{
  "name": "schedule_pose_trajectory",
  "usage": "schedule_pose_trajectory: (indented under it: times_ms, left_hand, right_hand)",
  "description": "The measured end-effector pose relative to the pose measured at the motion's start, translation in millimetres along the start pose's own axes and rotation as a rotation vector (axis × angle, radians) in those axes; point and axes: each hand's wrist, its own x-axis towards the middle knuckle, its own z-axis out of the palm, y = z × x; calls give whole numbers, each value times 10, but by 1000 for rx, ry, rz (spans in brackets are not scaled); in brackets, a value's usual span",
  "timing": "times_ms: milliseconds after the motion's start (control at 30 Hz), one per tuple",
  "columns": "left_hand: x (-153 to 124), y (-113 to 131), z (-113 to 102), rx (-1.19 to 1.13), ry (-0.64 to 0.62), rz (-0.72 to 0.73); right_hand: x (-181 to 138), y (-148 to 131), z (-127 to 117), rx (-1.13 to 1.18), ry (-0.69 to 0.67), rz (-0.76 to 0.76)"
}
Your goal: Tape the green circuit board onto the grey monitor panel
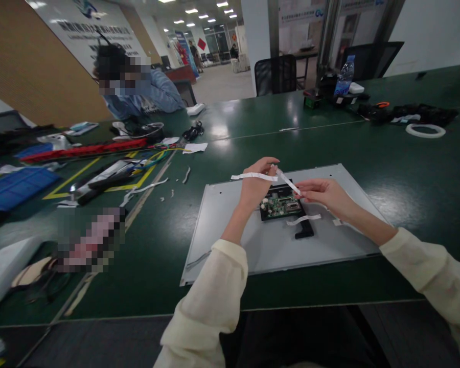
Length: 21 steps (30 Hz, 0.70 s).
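White tape strip [253,176] was pinched in the left hand [255,189] and right hand [322,193], both grips closed on it, above the circuit board [280,206] near the tabletop's [406,168] front edge. Pulling hard could tear it.

Both arms wear loose cream long sleeves [214,301], cuffs bunched at the wrists.
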Motion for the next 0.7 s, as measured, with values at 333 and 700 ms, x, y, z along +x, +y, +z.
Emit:
schedule_pose_trajectory:
  times_ms: [333, 700]
  left_hand:
    - [-462, -155, -612, -60, -134, -232]
    - [-734, -416, -790, 23, -156, -215]
  right_hand:
    - [-270, -59, 275, -200, -336, -139]
    - [-273, 11, 286, -514, -182, -439]
